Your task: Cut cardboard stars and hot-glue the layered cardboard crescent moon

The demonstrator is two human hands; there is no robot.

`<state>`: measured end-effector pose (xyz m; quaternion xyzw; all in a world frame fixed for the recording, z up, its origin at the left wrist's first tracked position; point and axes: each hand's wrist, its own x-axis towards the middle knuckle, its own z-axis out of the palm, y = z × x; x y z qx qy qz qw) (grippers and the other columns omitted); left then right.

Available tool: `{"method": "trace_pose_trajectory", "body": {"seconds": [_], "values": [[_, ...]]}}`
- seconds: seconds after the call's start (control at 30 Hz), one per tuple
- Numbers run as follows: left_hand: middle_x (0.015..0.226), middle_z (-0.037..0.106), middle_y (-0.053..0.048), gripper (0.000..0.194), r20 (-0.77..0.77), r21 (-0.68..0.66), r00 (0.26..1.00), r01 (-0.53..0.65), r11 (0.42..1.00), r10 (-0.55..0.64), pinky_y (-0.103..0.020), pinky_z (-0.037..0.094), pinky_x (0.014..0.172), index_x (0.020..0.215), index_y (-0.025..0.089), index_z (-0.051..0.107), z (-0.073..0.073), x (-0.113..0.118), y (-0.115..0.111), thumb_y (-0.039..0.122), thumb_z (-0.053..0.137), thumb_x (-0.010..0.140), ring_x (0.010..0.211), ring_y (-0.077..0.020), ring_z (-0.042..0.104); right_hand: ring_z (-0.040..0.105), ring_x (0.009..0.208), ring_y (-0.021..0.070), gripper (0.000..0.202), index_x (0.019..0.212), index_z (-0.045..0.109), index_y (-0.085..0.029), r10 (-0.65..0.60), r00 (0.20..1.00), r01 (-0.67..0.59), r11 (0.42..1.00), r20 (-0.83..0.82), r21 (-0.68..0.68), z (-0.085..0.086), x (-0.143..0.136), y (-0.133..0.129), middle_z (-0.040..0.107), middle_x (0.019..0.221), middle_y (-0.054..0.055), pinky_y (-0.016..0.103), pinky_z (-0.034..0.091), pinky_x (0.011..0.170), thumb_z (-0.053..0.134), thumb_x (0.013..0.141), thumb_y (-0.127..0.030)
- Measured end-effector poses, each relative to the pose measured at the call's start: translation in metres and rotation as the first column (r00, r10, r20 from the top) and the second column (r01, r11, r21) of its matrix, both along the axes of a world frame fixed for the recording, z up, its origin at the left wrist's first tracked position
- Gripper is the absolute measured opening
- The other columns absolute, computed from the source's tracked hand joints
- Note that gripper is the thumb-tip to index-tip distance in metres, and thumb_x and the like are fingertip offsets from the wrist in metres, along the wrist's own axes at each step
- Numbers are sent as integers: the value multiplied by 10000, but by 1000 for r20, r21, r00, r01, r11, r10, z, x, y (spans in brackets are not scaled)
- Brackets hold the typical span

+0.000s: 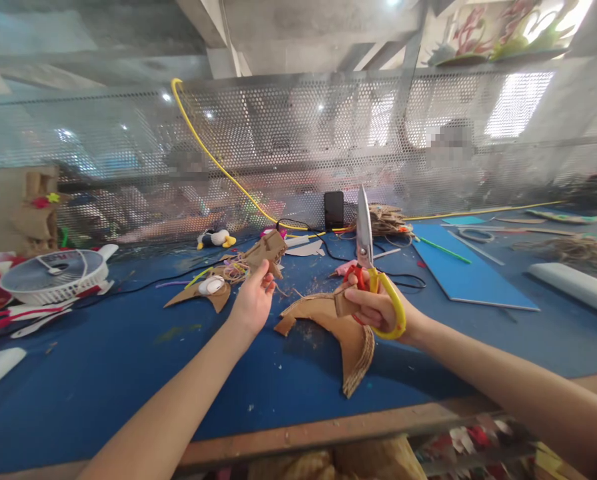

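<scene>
My right hand (376, 307) is closed around yellow-and-red handled scissors (364, 227), their blades pointing up. A small cardboard piece (346, 303) is also pinched in its fingers. My left hand (253, 297) is raised over the table with its fingers curled. Just beyond its thumb are small stacked cardboard pieces (268, 248); whether the fingers grip one is hidden. Between the hands, a curved, layered cardboard shape (356, 343) lies on the blue tabletop. Left of my left hand, a pointed cardboard piece (220, 298) lies under a small white oval object (211, 285).
A white fan-like round object (53, 277) lies at left. A small plush bird (216, 239), a black phone (334, 210) and a bundle of brown strips (386, 221) stand along the perforated metal screen (278, 133). A blue board (471, 267) lies at right.
</scene>
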<state>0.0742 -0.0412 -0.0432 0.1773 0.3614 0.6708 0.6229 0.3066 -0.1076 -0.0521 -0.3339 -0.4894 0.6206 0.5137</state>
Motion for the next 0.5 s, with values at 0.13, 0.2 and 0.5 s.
{"method": "trace_pose_trajectory", "body": {"seconds": [0.13,0.2,0.5], "values": [[703,579,25,92,-27,-15,999,-31,999,31,-182,427,610,813,156,669,3,0,-1,140,710,893,612,-58,533,207,308,34,411,853,488,-239,-117,993,116,992,32,48,-1,1,4,372,343,-157,176,222,349,813,736,-460],[703,570,24,105,-37,-46,998,-44,998,42,-184,416,589,809,159,664,3,0,-1,169,702,907,610,-60,531,221,322,37,381,877,519,-229,-150,989,149,987,15,58,-2,2,7,373,355,-154,185,251,361,805,751,-448],[758,617,19,78,12,-97,1000,-12,995,13,-190,414,556,831,171,676,1,-3,-3,184,745,866,587,-54,531,482,397,110,378,809,550,-210,-295,941,263,946,163,191,2,11,18,544,451,-51,238,354,404,782,764,-505]]}}
